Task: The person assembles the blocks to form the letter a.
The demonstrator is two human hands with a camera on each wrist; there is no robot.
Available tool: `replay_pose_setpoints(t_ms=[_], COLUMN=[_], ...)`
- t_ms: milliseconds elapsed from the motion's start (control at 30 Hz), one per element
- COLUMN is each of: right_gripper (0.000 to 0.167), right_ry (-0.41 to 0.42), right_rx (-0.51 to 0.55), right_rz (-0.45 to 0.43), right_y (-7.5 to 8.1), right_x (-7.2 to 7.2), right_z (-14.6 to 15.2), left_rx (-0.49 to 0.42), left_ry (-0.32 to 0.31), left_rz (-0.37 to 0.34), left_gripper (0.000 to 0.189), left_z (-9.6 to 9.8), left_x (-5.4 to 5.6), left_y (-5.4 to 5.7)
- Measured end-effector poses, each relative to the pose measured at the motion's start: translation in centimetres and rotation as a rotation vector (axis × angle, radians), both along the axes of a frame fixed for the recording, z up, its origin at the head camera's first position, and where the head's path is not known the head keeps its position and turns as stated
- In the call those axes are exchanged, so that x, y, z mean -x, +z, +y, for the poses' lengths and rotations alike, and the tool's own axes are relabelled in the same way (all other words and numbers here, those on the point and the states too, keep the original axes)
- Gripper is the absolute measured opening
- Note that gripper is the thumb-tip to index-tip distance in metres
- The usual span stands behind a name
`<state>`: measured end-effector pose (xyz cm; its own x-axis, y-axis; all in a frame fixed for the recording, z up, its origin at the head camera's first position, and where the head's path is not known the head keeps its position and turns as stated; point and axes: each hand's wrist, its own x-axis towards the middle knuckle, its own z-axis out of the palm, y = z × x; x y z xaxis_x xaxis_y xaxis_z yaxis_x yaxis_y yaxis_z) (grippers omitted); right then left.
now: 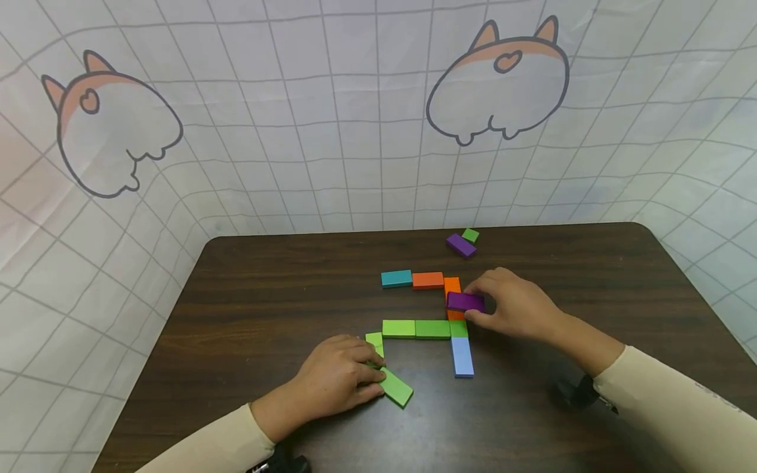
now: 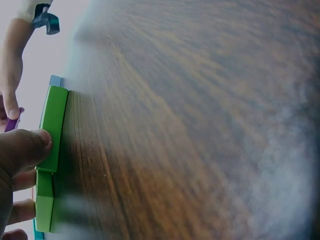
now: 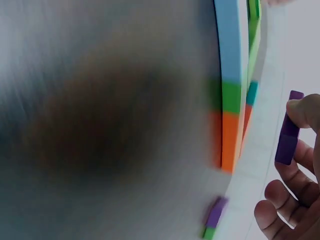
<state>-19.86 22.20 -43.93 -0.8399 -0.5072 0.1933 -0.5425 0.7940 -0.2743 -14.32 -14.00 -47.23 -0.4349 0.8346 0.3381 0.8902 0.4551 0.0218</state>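
In the head view my right hand [image 1: 520, 305] pinches a purple block [image 1: 466, 301] between thumb and fingers, over the orange block [image 1: 452, 284]. The right wrist view shows this purple block [image 3: 288, 132] raised off the table. At the lower left of the layout, my left hand [image 1: 340, 378] has its thumb and index finger at the end of a slanted green block [image 1: 397, 388]. Its other fingers lie by a light green block [image 1: 374, 339], partly hidden by them.
Two green blocks [image 1: 416, 329] form a row leading to a small green block [image 1: 458, 328] and a light blue block [image 1: 462, 358]. Behind lie a teal block [image 1: 396, 279] and a red-orange block [image 1: 428, 281]. Another purple block [image 1: 461, 245] and a green piece [image 1: 470, 235] sit near the table's back edge.
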Motion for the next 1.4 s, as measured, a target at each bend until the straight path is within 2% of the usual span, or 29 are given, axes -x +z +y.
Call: replay_pose_setpoints(t_ms=[300, 533, 900, 1400], right_gripper=[0.033, 0.029, 0.027, 0.029], right_ry=[0.193, 0.309, 0.383, 0.409], right_rx=[0.023, 0.011, -0.039, -0.082], right_rz=[0.033, 0.026, 0.022, 0.001], right_y=[-0.6, -1.4, -2.2, -2.7], right_x=[-3.8, -5.5, -6.3, -6.7], right_z=[-2.4, -4.1, -5.2, -5.5], left_rx=[-0.01, -0.01, -0.02, -0.017], left_ry=[-0.001, -0.002, -0.005, -0.006], left_rz=[0.011, 0.011, 0.012, -0.002], left_gripper=[0.017, 0.017, 0.017, 0.017], left_z=[-0.1, -0.1, -0.1, 0.0], left_x=[0.0, 0.1, 0.2, 0.2], left_y=[-0.1, -0.2, -0.3, -0.1])
